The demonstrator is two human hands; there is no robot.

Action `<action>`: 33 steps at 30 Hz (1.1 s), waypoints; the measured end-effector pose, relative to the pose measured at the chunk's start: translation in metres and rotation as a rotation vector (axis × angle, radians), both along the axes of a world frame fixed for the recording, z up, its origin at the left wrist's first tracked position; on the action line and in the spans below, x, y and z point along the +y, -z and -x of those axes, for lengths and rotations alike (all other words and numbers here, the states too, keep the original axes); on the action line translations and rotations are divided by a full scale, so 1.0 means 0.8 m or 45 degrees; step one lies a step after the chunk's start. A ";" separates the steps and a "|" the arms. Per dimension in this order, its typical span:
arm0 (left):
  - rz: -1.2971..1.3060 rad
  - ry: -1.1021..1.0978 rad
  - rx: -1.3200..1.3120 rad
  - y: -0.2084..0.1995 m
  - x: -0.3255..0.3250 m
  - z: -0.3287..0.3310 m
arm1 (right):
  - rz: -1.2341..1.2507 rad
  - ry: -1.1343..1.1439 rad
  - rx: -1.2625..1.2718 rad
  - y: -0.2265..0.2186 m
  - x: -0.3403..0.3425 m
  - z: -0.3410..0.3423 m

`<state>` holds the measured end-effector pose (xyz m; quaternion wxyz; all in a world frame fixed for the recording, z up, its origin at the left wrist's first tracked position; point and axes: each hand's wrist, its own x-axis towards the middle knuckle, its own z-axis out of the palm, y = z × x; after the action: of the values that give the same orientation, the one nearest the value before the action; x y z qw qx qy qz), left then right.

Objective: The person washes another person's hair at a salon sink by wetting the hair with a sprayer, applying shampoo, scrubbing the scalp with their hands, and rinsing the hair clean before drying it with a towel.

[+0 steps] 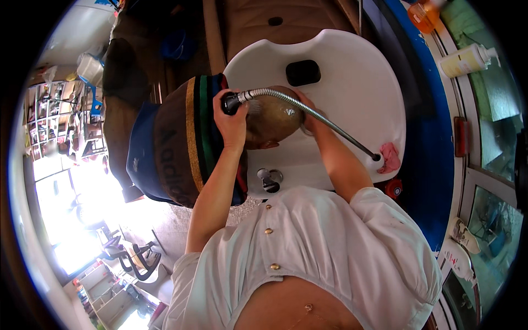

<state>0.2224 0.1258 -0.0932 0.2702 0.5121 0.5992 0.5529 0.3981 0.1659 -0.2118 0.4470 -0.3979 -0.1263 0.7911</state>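
My left hand [234,122] is wrapped round a black shower head [230,103], which sprays water onto a person's wet, closely cropped head [278,118]. That head is held over a white wash basin [363,71]. Along the far right side of the head lies my right hand [311,113], open and cupped against it, with some fingers hidden behind the head. A silver metal hose [330,124] arches from the shower head across the head and my right hand to a hole in the basin's rim. The person wears a dark striped top [179,140].
A chrome mixer tap [270,180] stands on the basin's near left edge. By the hose hole lies a pink cloth [390,158]. On the right ledge stand a white pump bottle [467,60] and an orange bottle [423,15]. A black-armed chair [137,258] is at lower left.
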 end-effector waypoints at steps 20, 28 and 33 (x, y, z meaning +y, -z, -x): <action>-0.007 -0.211 -0.065 -0.009 0.003 0.006 | -1.420 -1.410 -1.808 -0.158 0.015 0.110; 0.034 -0.067 -0.133 0.005 -0.004 0.009 | -1.082 -1.207 -0.848 -0.018 0.123 0.023; 0.038 0.036 -0.216 0.004 -0.014 0.010 | -0.066 -0.364 -0.226 0.039 0.023 -0.015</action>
<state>0.2146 0.1143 -0.0966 0.3352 0.4679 0.5751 0.5814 0.4102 0.1843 -0.2434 0.3271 -0.4326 -0.2412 0.8048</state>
